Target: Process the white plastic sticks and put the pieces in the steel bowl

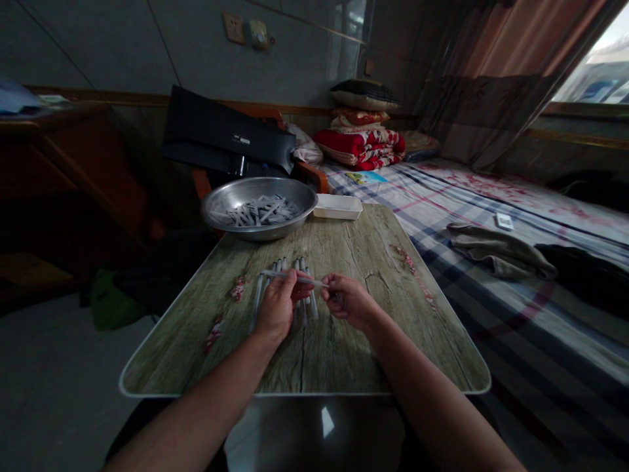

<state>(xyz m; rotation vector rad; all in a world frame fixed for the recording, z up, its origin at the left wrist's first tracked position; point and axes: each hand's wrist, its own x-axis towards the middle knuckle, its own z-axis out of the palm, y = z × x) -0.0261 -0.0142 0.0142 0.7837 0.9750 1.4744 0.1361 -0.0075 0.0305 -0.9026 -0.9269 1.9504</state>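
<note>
Item 1: left hand (279, 305), fingers (299, 283) closed around a thin pale rod (295, 277), which lies crosswise above the bench.
Item 2: right hand (346, 301), fingers (334, 283) curled at the rod's far tip; whether they grip it, cannot tell.
Item 3: a loose row of grey rods (308, 298) lying on the bench directly beneath both hands, partly hidden by them.
Item 4: the bench (344, 249), wood-print top with a pale edge, carrying items 3, 5 and 6.
Item 5: a steel bowl (307, 204) at the bench's far edge, overhanging it, holding many pale rod pieces (260, 213).
Item 6: a white tray (338, 206) at the far edge, just beside the bowl.
Item 7: a bed (491, 328) with a checked sheet, along the bench's right side, bearing a crumpled grey-brown cloth (498, 249).
Item 8: a stack of red bedding (358, 147) beyond the bench's far right corner.
</note>
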